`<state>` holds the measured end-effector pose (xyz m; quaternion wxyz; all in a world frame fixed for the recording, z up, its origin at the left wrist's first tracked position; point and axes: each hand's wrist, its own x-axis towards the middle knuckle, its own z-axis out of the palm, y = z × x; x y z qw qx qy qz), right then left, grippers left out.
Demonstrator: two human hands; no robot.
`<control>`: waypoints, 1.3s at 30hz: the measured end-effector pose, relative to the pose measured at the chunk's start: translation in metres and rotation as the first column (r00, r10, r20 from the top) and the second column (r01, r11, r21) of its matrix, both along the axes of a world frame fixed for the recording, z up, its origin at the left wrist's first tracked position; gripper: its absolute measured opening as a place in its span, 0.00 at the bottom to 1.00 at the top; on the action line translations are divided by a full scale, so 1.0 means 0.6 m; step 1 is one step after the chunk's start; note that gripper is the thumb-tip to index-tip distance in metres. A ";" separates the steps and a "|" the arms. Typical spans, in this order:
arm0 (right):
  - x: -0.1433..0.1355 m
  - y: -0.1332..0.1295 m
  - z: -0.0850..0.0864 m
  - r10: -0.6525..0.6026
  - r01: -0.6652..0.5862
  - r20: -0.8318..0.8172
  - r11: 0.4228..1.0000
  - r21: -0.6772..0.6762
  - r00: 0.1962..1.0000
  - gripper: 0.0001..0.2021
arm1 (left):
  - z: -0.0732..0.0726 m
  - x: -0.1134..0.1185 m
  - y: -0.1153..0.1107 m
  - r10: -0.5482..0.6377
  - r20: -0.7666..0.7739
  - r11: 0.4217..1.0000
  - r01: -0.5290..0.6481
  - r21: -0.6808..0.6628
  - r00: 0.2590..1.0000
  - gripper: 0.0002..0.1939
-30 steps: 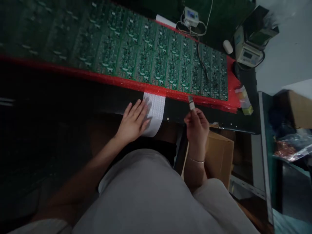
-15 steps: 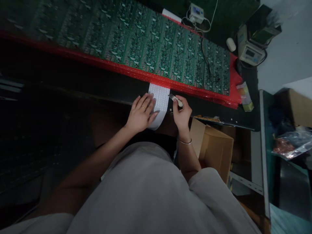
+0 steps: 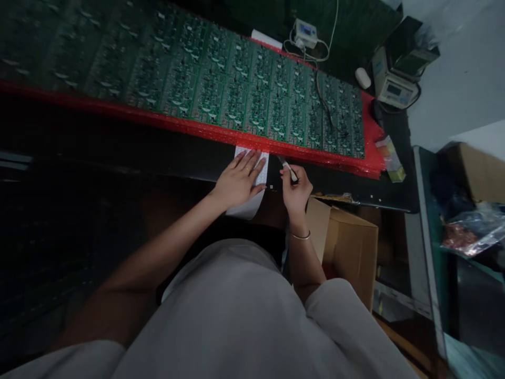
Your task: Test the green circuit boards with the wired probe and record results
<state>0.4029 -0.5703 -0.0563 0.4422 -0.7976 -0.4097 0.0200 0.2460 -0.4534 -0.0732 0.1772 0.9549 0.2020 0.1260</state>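
White printed strip (image 3: 248,209), mid-frame: our left hand (image 3: 237,183) lies flat on it, gripping nothing; our right hand (image 3: 296,190) grasps a craft knife (image 3: 289,167). We'd best press evenly, clear of the knife.

A white strip (image 3: 249,209) is covered by the spread left hand (image 3: 238,184) on the black table (image 3: 177,152), while a small knife (image 3: 288,167) is gripped by the right hand (image 3: 296,193) near green circuit boards (image 3: 234,97) laid on red sheeting (image 3: 372,118).

Left hand (image 3: 239,181) hides part of the white strip (image 3: 250,209); frame crops circuit boards (image 3: 213,89)
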 end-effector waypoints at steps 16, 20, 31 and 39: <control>-0.014 0.065 -0.013 0.124 -0.105 0.081 0.973 -0.207 0.989 0.14 | 0.012 -0.011 0.049 -0.097 -0.067 0.995 0.097 -0.002 0.993 0.38; -0.016 0.069 -0.018 0.130 -0.086 0.150 0.960 -0.268 0.980 0.14 | 0.002 -0.015 0.065 -0.133 -0.055 0.991 0.132 -0.014 0.990 0.35; -0.015 0.081 -0.048 0.138 -0.042 0.428 0.974 -0.225 0.893 0.12 | 0.015 -0.007 0.078 -0.129 -0.074 0.992 0.129 -0.007 0.989 0.30; -0.018 0.086 -0.046 0.144 -0.014 0.476 0.964 -0.266 0.868 0.11 | 0.011 -0.007 0.077 -0.128 -0.070 0.989 0.133 0.064 0.989 0.31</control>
